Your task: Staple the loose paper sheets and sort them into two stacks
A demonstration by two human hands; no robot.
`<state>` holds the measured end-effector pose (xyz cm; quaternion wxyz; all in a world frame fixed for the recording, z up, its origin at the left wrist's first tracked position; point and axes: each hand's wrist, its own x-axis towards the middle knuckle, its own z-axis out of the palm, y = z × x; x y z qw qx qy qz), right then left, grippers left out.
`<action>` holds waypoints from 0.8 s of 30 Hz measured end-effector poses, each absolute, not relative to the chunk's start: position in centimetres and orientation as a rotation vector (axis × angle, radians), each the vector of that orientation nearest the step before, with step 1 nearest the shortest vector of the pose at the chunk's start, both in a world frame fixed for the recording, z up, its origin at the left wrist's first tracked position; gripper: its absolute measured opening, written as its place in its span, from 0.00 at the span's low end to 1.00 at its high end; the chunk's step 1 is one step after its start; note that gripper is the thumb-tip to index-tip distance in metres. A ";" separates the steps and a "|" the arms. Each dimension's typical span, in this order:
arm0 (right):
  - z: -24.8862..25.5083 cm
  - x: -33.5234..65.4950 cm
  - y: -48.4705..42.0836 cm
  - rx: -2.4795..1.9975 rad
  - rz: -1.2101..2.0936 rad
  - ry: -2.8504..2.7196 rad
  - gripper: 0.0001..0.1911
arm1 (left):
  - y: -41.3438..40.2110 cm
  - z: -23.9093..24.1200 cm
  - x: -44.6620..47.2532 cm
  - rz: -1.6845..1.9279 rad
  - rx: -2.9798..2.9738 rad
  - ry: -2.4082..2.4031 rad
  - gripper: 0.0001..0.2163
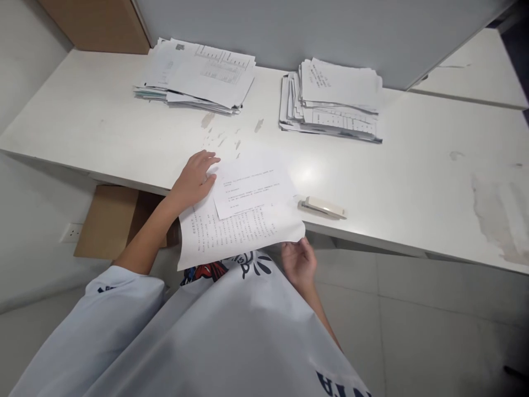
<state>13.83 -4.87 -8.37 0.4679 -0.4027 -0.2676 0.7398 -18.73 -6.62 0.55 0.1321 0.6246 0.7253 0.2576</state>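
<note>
A large printed sheet of paper lies partly on the desk, its near part hanging over the front edge. On top of it rests a smaller printed sheet, turned another way. My left hand is open, fingers spread at the left side of the sheets, with the fingertips near the smaller one. Below the desk edge, my right hand has its curled fingers at the lower right corner of the large sheet, pinching it. A cream stapler lies on the desk to the right of the papers.
Two stacks of paper, one at left and one at right, stand at the back of the white desk by a grey partition. A cardboard box is under the desk at left.
</note>
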 end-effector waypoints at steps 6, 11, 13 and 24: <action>-8.2 12.7 -4.5 -0.976 1.838 -0.642 0.04 | -7.3 -2.2 -18.3 0.588 1.738 2.120 0.35; -8.4 12.6 -3.7 -0.970 1.840 -0.657 0.03 | -5.0 -2.6 -19.2 0.445 1.867 2.076 0.41; -8.5 12.6 -3.4 -0.961 1.853 -0.595 0.03 | -3.8 -2.2 -19.6 0.337 1.895 2.068 0.44; -7.4 14.3 -2.3 -1.066 1.777 -0.845 0.13 | 0.5 -0.8 -21.9 0.031 2.197 1.743 0.47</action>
